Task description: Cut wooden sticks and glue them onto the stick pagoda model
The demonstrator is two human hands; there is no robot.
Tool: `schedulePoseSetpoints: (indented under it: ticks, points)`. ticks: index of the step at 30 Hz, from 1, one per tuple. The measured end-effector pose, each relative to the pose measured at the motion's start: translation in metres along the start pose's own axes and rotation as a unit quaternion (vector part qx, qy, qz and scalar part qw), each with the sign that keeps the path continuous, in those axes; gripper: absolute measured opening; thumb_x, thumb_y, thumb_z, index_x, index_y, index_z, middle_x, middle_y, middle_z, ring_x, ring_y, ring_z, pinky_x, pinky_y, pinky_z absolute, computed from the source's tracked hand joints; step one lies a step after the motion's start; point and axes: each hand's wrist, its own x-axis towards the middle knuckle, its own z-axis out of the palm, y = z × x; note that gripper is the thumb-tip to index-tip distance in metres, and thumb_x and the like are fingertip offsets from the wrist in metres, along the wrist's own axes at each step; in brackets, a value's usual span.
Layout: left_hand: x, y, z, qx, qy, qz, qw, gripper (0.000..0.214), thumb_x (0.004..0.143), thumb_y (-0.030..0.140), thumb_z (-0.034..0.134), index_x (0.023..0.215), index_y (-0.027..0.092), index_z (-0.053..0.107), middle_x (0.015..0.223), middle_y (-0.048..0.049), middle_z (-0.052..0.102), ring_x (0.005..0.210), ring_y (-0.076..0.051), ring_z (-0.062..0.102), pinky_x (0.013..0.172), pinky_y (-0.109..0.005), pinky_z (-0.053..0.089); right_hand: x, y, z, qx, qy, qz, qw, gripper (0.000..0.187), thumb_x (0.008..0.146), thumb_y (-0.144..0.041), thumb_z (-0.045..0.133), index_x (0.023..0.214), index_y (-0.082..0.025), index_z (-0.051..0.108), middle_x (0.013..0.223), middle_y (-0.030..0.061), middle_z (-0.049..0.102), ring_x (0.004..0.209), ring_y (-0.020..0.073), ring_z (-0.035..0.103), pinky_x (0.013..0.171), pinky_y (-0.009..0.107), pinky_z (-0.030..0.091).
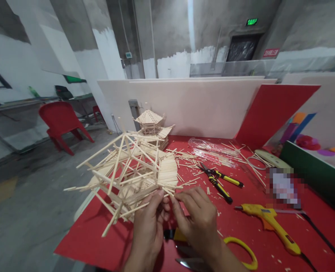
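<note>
A pagoda-like frame of thin wooden sticks (124,166) stands at the table's left side, with open roof ribs. My left hand (150,223) has its thumb and fingers closed on the near right corner of this frame. Close beside it, my right hand (198,215) pinches at short sticks (170,190) that jut out from the same corner. The fingertips of both hands nearly meet there, and they partly hide the joint. Under my right hand lie scissors with a yellow handle (251,257), partly covered.
Yellow-black pruning shears (217,181) and a yellow glue gun (269,219) lie on the red tabletop (99,241) to the right. Loose sticks and a plastic bag of sticks (213,151) are scattered behind. A small finished stick pavilion (149,121) and white boards (201,109) stand farther back.
</note>
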Motion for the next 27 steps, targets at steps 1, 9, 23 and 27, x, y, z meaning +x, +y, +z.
schedulePoseSetpoints:
  ticks: [1, 9, 23, 27]
  points:
    - [-0.0001, 0.0001, -0.0001, 0.003, 0.001, 0.0, 1.0, 0.021, 0.059, 0.027, 0.085, 0.07, 0.015, 0.07, 0.06, -0.0005, 0.063, 0.052, -0.009, 0.054, 0.046, -0.017, 0.046, 0.0003, 0.0002, 0.0, -0.001, 0.0, -0.001, 1.0, 0.006, 0.089, -0.013, 0.062, 0.091, -0.019, 0.062, 0.08, 0.0031, 0.066, 0.075, 0.0174, 0.056, 0.069, 0.032, 0.045]
    - [0.0011, 0.0019, 0.003, -0.007, 0.002, -0.024, 1.0, 0.024, 0.06, 0.026, 0.085, 0.069, 0.015, 0.066, 0.056, 0.0018, 0.06, 0.046, -0.007, 0.051, 0.042, -0.016, 0.043, 0.0023, 0.0014, 0.0004, 0.002, 0.001, 0.003, 1.0, 0.006, 0.089, -0.013, 0.062, 0.09, -0.019, 0.062, 0.079, 0.0028, 0.067, 0.075, 0.0175, 0.056, 0.07, 0.031, 0.045]
    - [0.001, 0.0016, 0.0029, 0.006, 0.004, -0.003, 1.0, 0.026, 0.059, 0.028, 0.085, 0.073, 0.013, 0.068, 0.058, 0.0011, 0.062, 0.048, -0.008, 0.053, 0.041, -0.015, 0.041, -0.001, 0.0045, 0.0003, 0.014, 0.014, 0.025, 0.999, 0.009, 0.088, -0.017, 0.066, 0.096, -0.02, 0.064, 0.082, 0.0026, 0.069, 0.076, 0.0164, 0.059, 0.07, 0.029, 0.045]
    - [0.0006, 0.0025, 0.0057, 0.005, 0.01, -0.008, 1.0, 0.024, 0.059, 0.027, 0.084, 0.071, 0.013, 0.068, 0.057, 0.0009, 0.062, 0.046, -0.008, 0.052, 0.039, -0.015, 0.04, -0.0024, 0.0062, 0.0014, 0.013, 0.007, 0.03, 0.999, 0.012, 0.089, -0.017, 0.065, 0.101, -0.02, 0.065, 0.084, 0.0028, 0.069, 0.077, 0.0166, 0.06, 0.071, 0.029, 0.046]
